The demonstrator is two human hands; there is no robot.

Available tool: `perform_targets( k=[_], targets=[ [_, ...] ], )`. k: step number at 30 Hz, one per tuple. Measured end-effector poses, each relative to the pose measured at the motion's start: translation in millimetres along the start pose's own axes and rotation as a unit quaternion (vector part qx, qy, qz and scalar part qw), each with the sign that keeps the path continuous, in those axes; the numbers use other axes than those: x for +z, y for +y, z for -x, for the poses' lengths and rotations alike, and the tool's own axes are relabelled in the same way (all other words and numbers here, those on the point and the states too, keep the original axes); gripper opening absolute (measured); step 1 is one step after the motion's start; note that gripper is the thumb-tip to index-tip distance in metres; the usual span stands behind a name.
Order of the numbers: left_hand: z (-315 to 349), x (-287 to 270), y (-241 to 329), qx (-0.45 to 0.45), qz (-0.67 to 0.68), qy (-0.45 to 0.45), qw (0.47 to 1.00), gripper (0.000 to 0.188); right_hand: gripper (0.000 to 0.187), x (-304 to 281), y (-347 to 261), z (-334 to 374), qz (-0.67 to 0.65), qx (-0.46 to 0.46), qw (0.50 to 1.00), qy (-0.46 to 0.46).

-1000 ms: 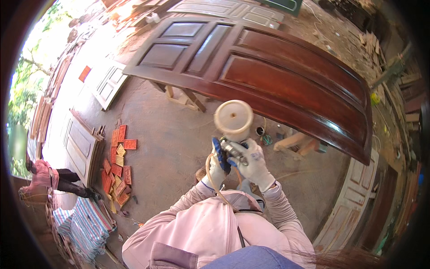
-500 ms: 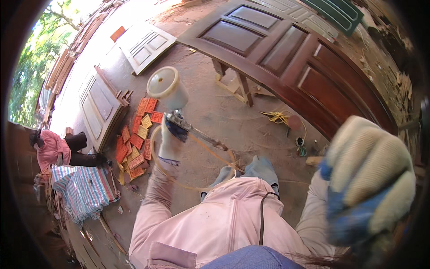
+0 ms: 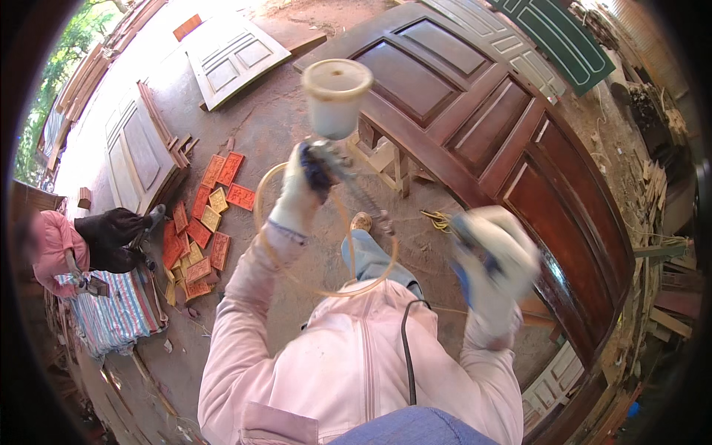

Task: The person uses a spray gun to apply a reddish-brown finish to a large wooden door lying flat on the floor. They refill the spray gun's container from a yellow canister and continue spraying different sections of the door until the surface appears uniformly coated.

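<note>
My left hand [image 3: 298, 196], in a white and blue work glove, is wrapped round a metal spray gun [image 3: 348, 178]. A whitish paint cup [image 3: 335, 111] stands upright on top of the gun. A thin amber hose [image 3: 315, 289] hangs in a loop beneath it. My right hand [image 3: 498, 259], in a matching glove, is raised near the edge of a dark red-brown panelled door [image 3: 475, 126]. Its fingers are curled and smeared by motion; whatever they hold, if anything, is hidden. The door lies flat on a wooden trestle [image 3: 389, 163].
Red and yellow carved blocks [image 3: 199, 236] lie piled on the floor at left. Beyond them are pale door panels [image 3: 141, 152] and another pale door [image 3: 236, 58]. A person in pink [image 3: 55, 248] is beside a striped sack [image 3: 115, 315]. A green panel [image 3: 556, 37] is at far right.
My view has shifted forward with a step. The spray gun in my left hand has moved up and right. My right hand has swung away from the camera, leftward toward the door's near edge.
</note>
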State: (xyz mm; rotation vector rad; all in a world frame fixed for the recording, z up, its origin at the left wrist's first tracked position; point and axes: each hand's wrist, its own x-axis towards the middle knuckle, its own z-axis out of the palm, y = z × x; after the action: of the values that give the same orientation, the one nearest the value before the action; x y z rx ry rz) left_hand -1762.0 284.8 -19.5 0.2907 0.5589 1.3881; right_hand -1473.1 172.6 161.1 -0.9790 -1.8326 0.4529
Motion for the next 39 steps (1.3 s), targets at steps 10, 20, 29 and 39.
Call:
perform_targets(
  k=[10,20,29,39],
  targets=[
    [-125,23,-29,-0.038,-0.070,0.055,0.995,0.035,0.057,145,160,-101,-0.034,0.169,0.985,0.004],
    [-198,87,-9,-0.196,-0.074,0.046,0.977,0.038,0.047,166,227,-145,-0.176,0.308,0.935,-0.021],
    [-246,84,-31,-0.269,-0.256,-0.195,0.908,0.024,0.053,151,269,-229,-0.447,0.261,0.803,0.295],
    [-350,59,16,-0.370,-0.143,-0.238,0.887,0.014,0.054,195,284,-333,-0.180,0.292,0.851,0.398]
  ],
)
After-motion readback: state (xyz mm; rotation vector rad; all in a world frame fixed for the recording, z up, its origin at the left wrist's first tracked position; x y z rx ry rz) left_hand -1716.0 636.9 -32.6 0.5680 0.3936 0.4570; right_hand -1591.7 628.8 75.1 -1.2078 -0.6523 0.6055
